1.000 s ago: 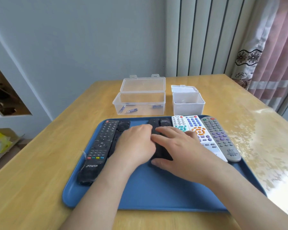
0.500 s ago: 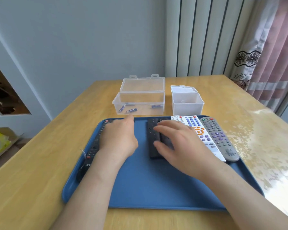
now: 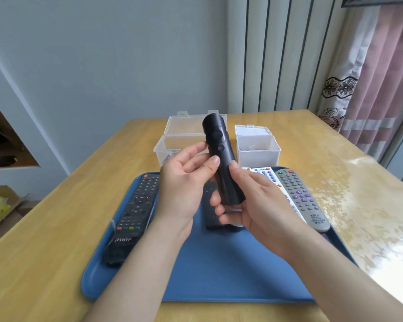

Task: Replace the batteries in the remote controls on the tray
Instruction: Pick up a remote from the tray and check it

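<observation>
Wooden table (image 3: 56,228) beside a pale wall, with a curtain (image 3: 382,77) at the upper right of the frame.

Item 1: small black remote (image 3: 221,159), at centre frame, raised clear of the blue tray (image 3: 219,275). It is tilted, far end up, and two round buttons face the camera. It is probably lifted so that it can be turned over to reach the battery cover on the back, which is hidden.

Item 2: right hand (image 3: 254,201), clamped around the remote's lower end, thumb up the right side and fingers curled beneath.

Item 3: left hand (image 3: 184,182), fingers loosely curved, thumb tip touching the remote's left edge. Whether it pinches or merely steadies cannot be told.

Item 4: second black remote (image 3: 211,214), flat on the tray under the hands and mostly covered.

Item 5: long black remote (image 3: 135,210), on the left of the tray, face up, awaiting its turn.

Items 6 and 7: white remote (image 3: 263,174), largely behind the right hand, and grey remote (image 3: 300,196) just beside it on the right of the tray.

Item 8: clear box (image 3: 170,149), lid open, beyond the tray. Its contents are partly blocked, though it likely holds batteries within reach.

Item 9: white box (image 3: 257,152), open to its right. Its contents are indistinct.

Item 10: cardboard carton (image 3: 0,201), cut off at the left edge.
</observation>
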`<state>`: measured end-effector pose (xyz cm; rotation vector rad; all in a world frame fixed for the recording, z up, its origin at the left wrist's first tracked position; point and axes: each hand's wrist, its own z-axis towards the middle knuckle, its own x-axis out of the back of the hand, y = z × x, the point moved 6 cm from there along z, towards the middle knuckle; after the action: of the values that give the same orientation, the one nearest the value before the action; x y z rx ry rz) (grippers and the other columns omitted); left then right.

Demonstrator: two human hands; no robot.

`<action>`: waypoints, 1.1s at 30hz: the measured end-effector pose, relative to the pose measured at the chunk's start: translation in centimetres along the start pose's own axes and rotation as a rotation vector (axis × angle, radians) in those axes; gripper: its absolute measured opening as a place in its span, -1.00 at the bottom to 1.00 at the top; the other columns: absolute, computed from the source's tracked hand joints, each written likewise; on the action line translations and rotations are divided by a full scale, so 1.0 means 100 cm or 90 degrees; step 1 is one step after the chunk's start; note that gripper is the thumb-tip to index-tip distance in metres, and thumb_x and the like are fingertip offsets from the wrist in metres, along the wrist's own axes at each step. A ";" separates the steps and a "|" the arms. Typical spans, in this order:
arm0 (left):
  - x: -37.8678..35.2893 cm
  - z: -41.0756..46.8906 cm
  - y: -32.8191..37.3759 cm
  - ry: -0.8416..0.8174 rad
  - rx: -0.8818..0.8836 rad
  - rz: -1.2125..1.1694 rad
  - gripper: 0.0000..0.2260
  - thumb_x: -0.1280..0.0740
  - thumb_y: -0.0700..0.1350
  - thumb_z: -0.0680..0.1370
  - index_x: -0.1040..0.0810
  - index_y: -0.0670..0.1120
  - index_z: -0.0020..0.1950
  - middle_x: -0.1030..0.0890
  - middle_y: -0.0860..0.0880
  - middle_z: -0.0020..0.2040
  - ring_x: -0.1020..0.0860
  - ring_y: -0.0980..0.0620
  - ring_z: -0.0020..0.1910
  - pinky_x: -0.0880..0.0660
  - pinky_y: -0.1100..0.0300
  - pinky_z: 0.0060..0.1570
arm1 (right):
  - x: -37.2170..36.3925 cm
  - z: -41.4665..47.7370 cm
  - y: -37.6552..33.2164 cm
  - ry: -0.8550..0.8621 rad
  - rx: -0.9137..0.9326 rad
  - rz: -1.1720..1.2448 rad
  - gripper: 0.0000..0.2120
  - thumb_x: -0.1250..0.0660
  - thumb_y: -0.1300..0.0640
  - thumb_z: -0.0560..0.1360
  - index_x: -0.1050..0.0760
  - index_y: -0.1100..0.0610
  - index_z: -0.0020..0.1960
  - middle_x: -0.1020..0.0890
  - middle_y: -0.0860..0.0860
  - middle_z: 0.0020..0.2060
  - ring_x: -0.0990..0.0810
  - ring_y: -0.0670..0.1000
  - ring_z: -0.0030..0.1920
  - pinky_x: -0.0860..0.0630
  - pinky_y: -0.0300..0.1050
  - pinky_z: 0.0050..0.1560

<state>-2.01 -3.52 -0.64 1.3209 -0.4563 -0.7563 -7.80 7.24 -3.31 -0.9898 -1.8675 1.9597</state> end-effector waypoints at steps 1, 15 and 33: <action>-0.001 0.000 -0.002 0.000 0.013 -0.007 -0.75 -0.40 -0.20 0.52 -0.58 -0.10 0.19 -0.70 0.03 -0.12 -0.60 0.20 -0.29 -0.45 0.44 -0.35 | 0.000 0.000 -0.001 0.002 0.003 0.004 -0.56 -0.15 -0.11 0.62 -0.56 0.25 0.06 -0.60 0.17 -0.32 -0.55 0.07 -0.39 -0.54 -0.15 -0.38; -0.015 -0.008 -0.015 -0.074 0.118 -0.067 -0.78 -0.32 -0.15 0.58 -0.57 -0.33 -0.10 -0.36 -0.01 -0.55 -0.19 0.06 -0.63 -0.17 0.29 -0.58 | 0.000 0.001 0.002 0.011 0.077 -0.064 -0.71 -0.15 0.15 0.67 -0.56 0.31 -0.01 -0.69 0.18 -0.24 -0.66 0.05 -0.28 -0.60 -0.16 -0.26; -0.035 -0.023 0.001 -0.246 -0.344 0.611 -0.31 -0.45 0.00 0.42 -0.28 0.02 0.52 -0.19 0.08 0.55 -0.32 0.15 0.44 -0.35 0.12 0.38 | 0.025 0.009 0.000 0.121 0.021 0.111 -0.61 -0.07 0.03 0.69 -0.62 0.18 0.01 -0.66 0.21 -0.19 -0.61 0.17 -0.15 -0.56 0.03 -0.15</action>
<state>-2.81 0.60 -0.65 0.3400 -1.0125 -0.2658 -10.17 8.04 -4.11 -1.3178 -1.6921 1.9051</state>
